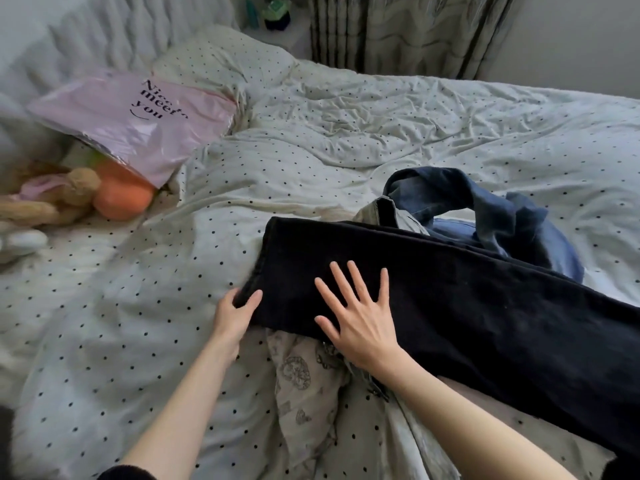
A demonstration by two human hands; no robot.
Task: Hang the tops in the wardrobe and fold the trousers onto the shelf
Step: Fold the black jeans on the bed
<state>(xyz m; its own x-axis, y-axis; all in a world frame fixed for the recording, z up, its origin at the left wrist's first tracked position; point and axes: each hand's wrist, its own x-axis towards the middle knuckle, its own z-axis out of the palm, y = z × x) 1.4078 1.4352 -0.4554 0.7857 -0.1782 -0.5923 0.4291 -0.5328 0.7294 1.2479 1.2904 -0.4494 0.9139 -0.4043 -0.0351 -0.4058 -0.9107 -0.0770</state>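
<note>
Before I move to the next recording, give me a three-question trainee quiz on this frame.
1. True or false: the right hand lies flat with spread fingers on the black trousers.
2. Which hand grips the trousers' near left corner? A) left hand B) right hand C) neither
3. Fill in: behind the black trousers lies a crumpled pair of blue ____.

Key: 1 true; 2 A; 3 jeans.
</note>
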